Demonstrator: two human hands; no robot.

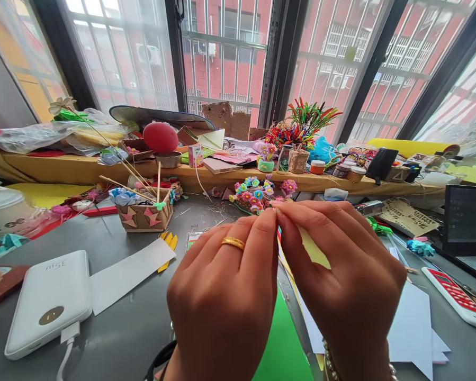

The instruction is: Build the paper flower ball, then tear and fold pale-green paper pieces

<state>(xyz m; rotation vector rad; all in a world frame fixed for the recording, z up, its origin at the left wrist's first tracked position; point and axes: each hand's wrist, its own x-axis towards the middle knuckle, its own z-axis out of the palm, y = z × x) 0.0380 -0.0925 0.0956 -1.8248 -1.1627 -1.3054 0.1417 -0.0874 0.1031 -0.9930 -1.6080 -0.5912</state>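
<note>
Item: one small piece [276,209], held where the fingertips meet, in front of the flower cluster [257,193]. Left hand [226,272], right hand [343,264]: each drawn into a closed pinch on it. Handling: we judge it light, easily dropped, best taken by its edge. Obscured: left thumb, nearly all the piece; we cannot properly tell its shape or stiffness.

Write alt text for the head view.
The left hand and right hand meet at the fingertips above a cluttered grey desk; anything pinched there is too small to tell. A power bank lies at left, a calculator at right.
</note>
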